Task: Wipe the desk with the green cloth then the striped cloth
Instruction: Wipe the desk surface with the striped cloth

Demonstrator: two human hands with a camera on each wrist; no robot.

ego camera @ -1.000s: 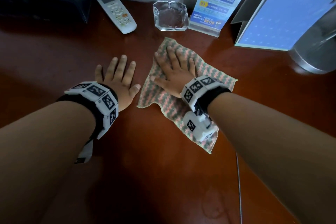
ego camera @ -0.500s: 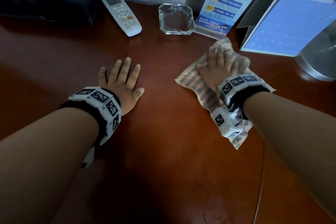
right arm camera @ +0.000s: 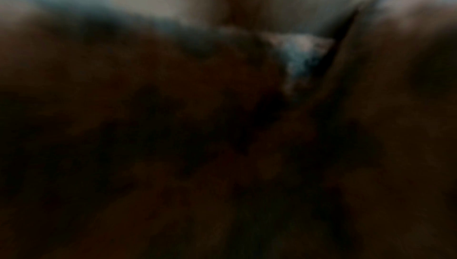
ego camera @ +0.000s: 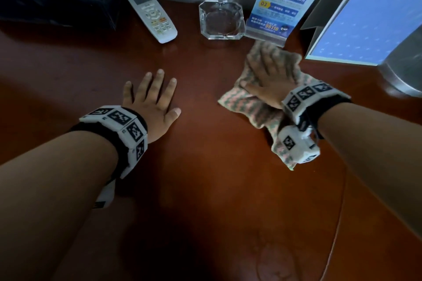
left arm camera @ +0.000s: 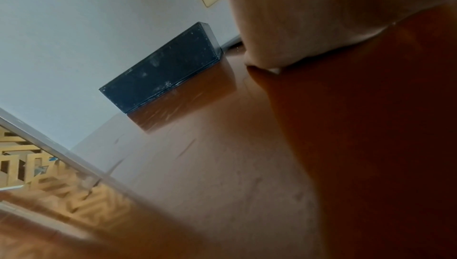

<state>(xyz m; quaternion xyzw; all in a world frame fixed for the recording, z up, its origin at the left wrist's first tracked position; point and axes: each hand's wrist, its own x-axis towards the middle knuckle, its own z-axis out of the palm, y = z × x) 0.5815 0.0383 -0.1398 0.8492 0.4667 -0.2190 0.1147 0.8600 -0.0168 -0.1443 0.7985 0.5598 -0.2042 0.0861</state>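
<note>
Glossy wooden desk (ego camera: 205,189); woven striped cloth (ego camera: 242,100).

Both forearms are bare, with no sleeves. The left wrist wears a broad black strap (ego camera: 137,125) ringed with white square blocks (ego camera: 118,118), each printed with a black-and-white square code marker. The right wrist carries a matching black band (ego camera: 328,107) with white marker blocks (ego camera: 306,93), and a white, marker-printed camera housing (ego camera: 296,146) hangs beneath it.

Desk (ego camera: 205,178) bears striped cloth (ego camera: 246,102), remote (ego camera: 151,12), ashtray (ego camera: 220,20).
</note>
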